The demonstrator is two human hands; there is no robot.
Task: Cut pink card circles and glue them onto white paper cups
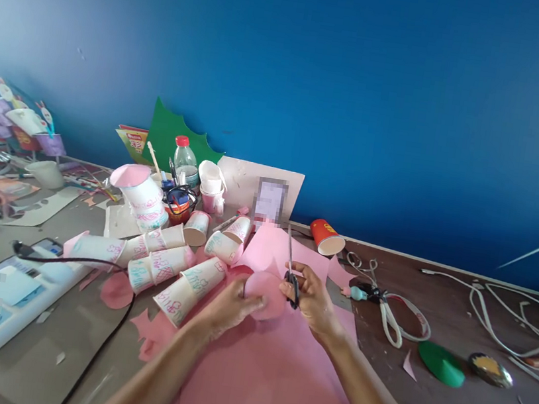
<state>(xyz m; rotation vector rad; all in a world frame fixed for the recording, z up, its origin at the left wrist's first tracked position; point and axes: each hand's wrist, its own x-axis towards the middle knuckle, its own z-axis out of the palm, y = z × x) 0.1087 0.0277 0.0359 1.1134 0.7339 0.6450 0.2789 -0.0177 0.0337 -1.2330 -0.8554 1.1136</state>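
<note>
My left hand (233,305) pinches the left side of a round piece of pink paper (269,303) between thumb and fingers. In my right hand (312,300) is a pair of scissors (290,258), fingers through the dark handles and blades pointing up and away. The handles are beside the right edge of the pink round; I cannot tell whether they touch it. Below both hands lies a large sheet of pink paper (268,389). Several white paper cups (190,288) with pink and green drawings lie on their sides to the left.
A stack of cups (142,196) with a pink top stands at the left, near a bottle with a red cap (185,162). An orange cup (325,236) lies by the wall. White cables (401,317) and a green paper cone (442,364) are at the right. A black cord (110,333) crosses the table.
</note>
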